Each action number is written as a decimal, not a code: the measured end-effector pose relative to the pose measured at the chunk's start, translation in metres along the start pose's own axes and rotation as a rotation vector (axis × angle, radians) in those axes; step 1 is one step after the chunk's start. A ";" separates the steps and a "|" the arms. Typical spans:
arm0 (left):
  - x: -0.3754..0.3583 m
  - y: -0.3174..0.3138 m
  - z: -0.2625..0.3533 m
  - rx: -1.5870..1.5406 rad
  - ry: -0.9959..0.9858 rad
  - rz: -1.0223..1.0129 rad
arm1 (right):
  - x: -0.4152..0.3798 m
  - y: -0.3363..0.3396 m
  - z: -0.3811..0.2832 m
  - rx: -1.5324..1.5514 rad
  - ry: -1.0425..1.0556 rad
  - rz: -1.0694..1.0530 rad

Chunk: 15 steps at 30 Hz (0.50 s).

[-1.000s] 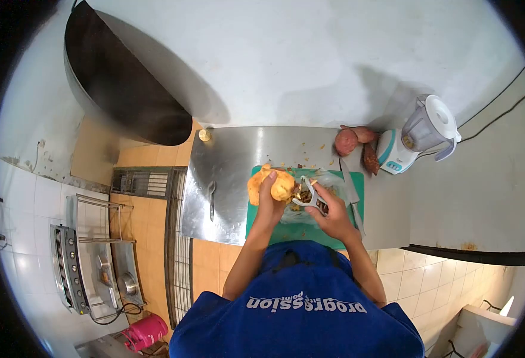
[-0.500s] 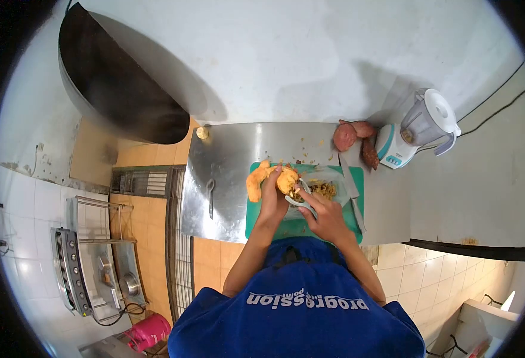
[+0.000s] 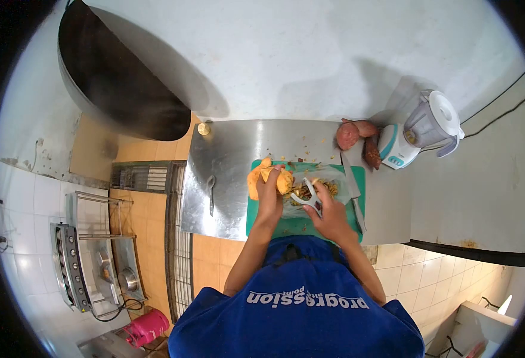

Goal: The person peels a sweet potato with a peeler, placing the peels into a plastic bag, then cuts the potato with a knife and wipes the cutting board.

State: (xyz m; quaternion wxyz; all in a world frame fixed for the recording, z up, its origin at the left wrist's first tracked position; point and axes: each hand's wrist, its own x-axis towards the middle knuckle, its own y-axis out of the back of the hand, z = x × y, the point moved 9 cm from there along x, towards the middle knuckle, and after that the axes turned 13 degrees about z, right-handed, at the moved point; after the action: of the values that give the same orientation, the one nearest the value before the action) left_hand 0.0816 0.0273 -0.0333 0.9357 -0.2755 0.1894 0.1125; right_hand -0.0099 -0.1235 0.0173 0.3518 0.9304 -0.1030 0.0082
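Note:
My left hand [image 3: 269,195] is wrapped round a peeled orange root vegetable [image 3: 285,181], above the left part of a green cutting board [image 3: 259,223]. More peeled orange pieces [image 3: 253,182] lie just left of it. In my right hand [image 3: 329,216] is a white peeler [image 3: 313,200], its head apart from the vegetable. Beneath the peeler, a clear plastic bag [image 3: 348,185] bears a heap of peelings [image 3: 332,188]. A large knife [image 3: 353,190] lies along the board's right side.
Unpeeled reddish roots [image 3: 347,136] sit behind the board, beside a white and teal blender [image 3: 398,146]. A spoon [image 3: 211,196] and a small pale piece [image 3: 203,129] lie on the steel table [image 3: 232,140]. A big dark wok-like pan [image 3: 113,77] is at upper left.
My right hand and the peeler have moved slightly right, away from the vegetable. The vegetable is turned and lower in my left hand's grip.

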 end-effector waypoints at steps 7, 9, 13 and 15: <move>0.022 0.037 -0.015 0.009 0.029 0.024 | -0.041 -0.043 0.159 0.164 -0.475 -0.080; 0.024 0.047 -0.020 0.069 0.032 0.025 | -0.047 -0.035 0.153 0.223 -0.592 -0.151; 0.010 0.054 -0.036 0.135 0.103 0.037 | -0.049 -0.025 0.153 0.038 -0.274 0.117; 0.012 0.054 -0.046 0.205 0.155 0.023 | -0.055 -0.031 0.168 -0.076 -0.312 0.056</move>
State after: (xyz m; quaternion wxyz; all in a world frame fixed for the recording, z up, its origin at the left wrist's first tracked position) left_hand 0.0615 0.0468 -0.0997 0.9402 -0.1841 0.2747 0.0816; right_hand -0.0671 -0.2010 -0.1340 0.3661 0.9031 -0.1827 -0.1304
